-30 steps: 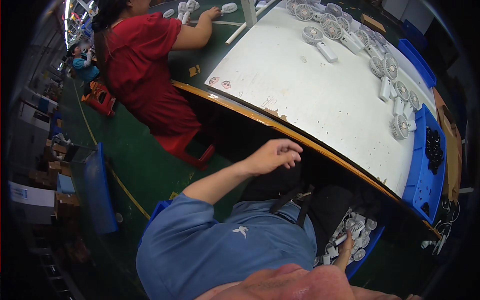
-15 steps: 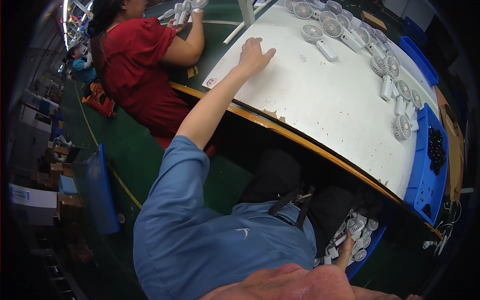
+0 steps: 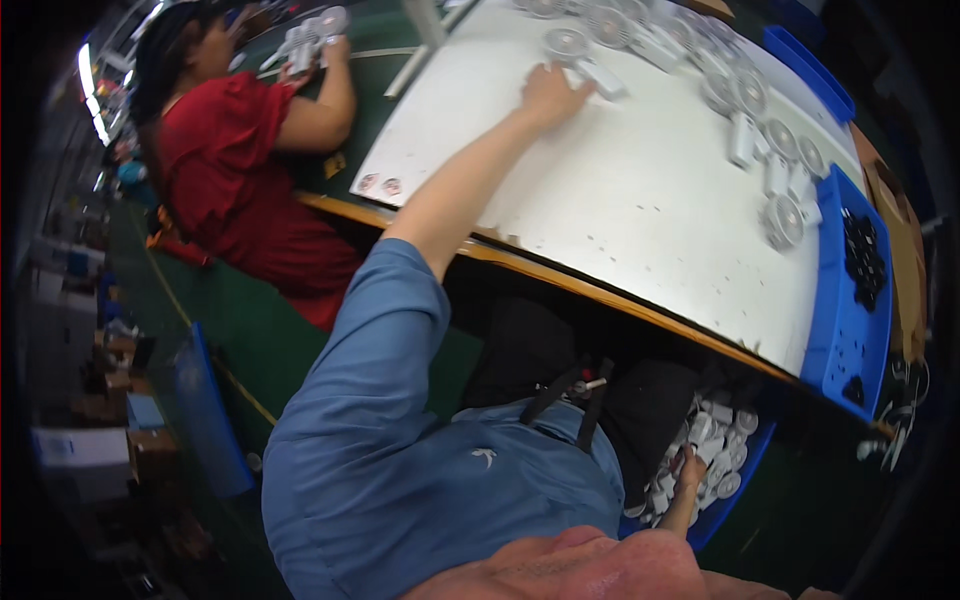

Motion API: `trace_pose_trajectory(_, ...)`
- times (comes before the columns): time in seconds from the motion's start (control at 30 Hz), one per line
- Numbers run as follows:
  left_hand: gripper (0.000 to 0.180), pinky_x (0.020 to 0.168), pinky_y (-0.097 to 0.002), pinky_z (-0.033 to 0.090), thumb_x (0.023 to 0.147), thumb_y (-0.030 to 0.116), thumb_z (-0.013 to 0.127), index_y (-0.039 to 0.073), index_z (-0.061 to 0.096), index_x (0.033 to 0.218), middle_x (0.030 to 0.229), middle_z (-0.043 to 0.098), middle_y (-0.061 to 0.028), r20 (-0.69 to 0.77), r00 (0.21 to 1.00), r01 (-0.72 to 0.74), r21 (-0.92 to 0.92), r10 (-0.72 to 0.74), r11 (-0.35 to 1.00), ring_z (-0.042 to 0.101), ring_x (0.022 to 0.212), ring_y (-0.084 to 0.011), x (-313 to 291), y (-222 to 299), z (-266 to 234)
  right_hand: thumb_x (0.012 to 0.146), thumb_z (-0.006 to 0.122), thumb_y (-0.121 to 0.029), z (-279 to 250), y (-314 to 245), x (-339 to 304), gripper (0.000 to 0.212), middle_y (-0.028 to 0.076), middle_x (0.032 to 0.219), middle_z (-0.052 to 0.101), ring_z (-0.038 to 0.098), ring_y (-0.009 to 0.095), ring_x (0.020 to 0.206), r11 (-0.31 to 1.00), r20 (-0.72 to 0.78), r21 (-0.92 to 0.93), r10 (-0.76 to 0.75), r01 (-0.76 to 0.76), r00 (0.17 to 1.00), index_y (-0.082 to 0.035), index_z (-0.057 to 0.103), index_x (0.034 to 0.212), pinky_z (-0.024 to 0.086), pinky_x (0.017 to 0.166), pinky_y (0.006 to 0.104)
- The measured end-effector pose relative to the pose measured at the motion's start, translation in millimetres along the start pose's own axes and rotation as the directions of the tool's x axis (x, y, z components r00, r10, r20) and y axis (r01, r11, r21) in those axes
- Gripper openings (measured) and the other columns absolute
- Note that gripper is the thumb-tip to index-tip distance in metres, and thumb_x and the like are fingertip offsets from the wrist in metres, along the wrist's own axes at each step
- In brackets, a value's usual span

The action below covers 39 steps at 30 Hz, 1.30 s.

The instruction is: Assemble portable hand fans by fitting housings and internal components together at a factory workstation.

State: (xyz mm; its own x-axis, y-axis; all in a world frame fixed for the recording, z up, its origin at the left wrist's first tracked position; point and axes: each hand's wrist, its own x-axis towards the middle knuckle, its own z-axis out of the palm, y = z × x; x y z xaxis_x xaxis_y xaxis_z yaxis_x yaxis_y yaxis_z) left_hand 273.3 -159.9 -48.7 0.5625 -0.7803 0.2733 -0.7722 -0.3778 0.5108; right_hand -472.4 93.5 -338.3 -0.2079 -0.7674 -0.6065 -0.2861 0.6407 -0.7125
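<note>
I have the left hand (image 3: 553, 98) at a white plastic handheld fan (image 3: 600, 77), long axis diagonal, round head (image 3: 566, 43) pointing away-left beyond the fingers, handle to their right, grip unclear; right hand (image 3: 690, 469) among piled white fans (image 3: 728, 485), grasp unclear too.

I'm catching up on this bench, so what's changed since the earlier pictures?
The left hand moved from above the lap, forward over the white table, to a small white fan; whether its fingers grip it is unclear. The co-worker's hand has lifted another fan. The right hand stayed down at the blue bin of fans.
</note>
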Motion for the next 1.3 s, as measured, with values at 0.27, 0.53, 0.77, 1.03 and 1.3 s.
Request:
trace_pose_trajectory(0.27,0.108,0.105,-0.0486,0.044,0.079,0.067,0.067,-0.011,0.033,0.145,0.139,0.053,-0.0247,0.072,0.975,0.202,0.078,-0.208,0.976,0.05,0.13,-0.0386,29,59,16,0.081,0.076,-0.026,2,12,21,0.053,0.015,0.093,0.07,0.067,0.025,0.079,0.874,-0.249,-0.465,-0.279,0.138,0.928,0.006,0.061,0.12,0.053,0.074,0.0373)
trace_pose_trajectory(0.53,0.111,0.107,-0.0487,0.04,0.077,0.041,0.074,-0.019,0.014,0.149,0.14,0.05,-0.0263,0.114,0.943,0.307,0.076,-0.314,0.949,0.048,0.131,-0.0382,50,66,22,0.078,0.076,-0.024,25,-15,31,0.057,0.025,0.118,0.067,0.063,0.04,0.113,0.782,-0.222,-0.579,-0.423,0.23,0.878,0.005,0.06,0.124,0.046,0.101,0.0426)
trace_pose_trajectory(0.77,0.069,0.086,-0.0478,0.055,0.076,0.025,0.075,-0.015,0.05,0.126,0.121,0.061,-0.0221,0.271,0.955,0.075,0.17,-0.12,0.983,0.062,0.106,-0.0337,40,7,-15,0.09,0.069,-0.016,40,-86,2,0.041,0.02,0.109,0.07,0.069,0.029,0.1,0.85,-0.022,-0.408,-0.373,0.333,0.927,0.008,0.059,0.123,0.053,0.088,0.0376)
trace_pose_trajectory(1.03,0.054,0.088,-0.0338,0.055,0.082,0.004,0.068,0.001,0.048,0.132,0.106,0.065,-0.0068,0.42,0.884,0.419,-0.906,0.205,0.049,0.065,0.096,-0.0159,-247,114,-36,0.099,0.062,-0.014,140,-304,-197,0.045,0.018,0.123,0.063,0.066,0.02,0.102,0.706,0.313,0.387,-0.705,0.593,0.636,0.003,0.051,0.139,0.054,0.09,0.0316)
trace_pose_trajectory(1.3,0.065,0.099,-0.0335,0.049,0.095,0.021,0.07,-0.001,0.036,0.147,0.125,0.058,-0.0167,0.17,0.976,0.095,-0.891,0.132,0.443,0.058,0.117,-0.02,-301,136,-58,0.089,0.075,-0.012,205,-320,-218,0.042,0.012,0.096,0.068,0.066,0.018,0.084,0.7,0.395,0.228,-0.702,0.677,0.593,0.002,0.057,0.124,0.053,0.077,0.0305)
